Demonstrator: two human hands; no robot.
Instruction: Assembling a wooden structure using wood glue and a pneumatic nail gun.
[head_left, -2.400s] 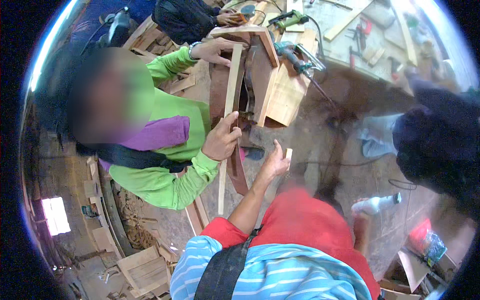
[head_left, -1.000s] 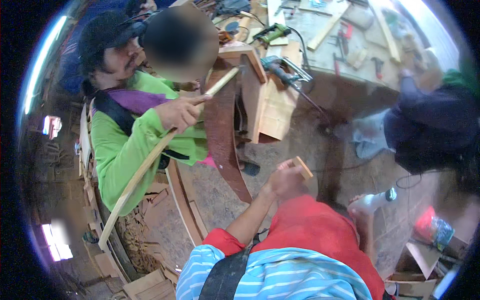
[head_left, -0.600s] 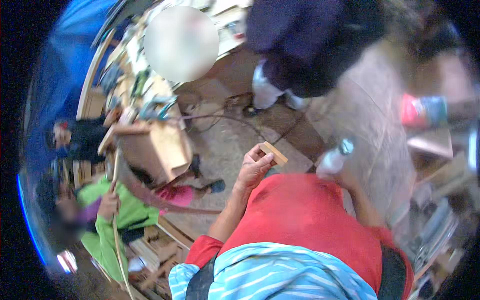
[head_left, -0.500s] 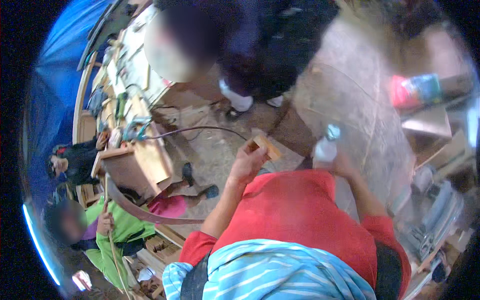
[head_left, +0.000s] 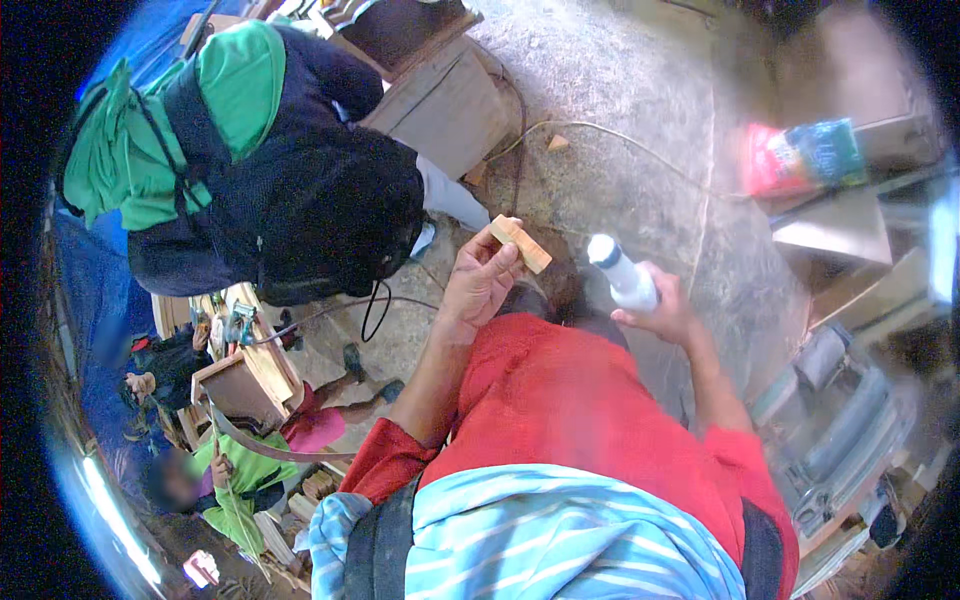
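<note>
Between the thumb and fingers of my left hand (head_left: 478, 282) is a small block of light wood (head_left: 522, 245), held at a slant in front of my body. My right hand (head_left: 664, 308) is wrapped round a white plastic bottle (head_left: 632, 284) with a dark collar and a pale top, which leans up to the left. Block and bottle are apart, with a short gap between them. Fingers on the bottle's far side are partly hidden.
A person in dark and green clothes (head_left: 290, 190) stands close at the left. Farther left, someone in a lime-green top (head_left: 240, 480) is beside a cluttered wooden bench (head_left: 262, 345). A cable (head_left: 620, 135) crosses the floor. A red and teal packet (head_left: 805, 157) lies on the right.
The person in dark clothes has moved from the top middle to the left. My right hand has turned the bottle, so its top now leans left. The wood block stays in my left hand.
</note>
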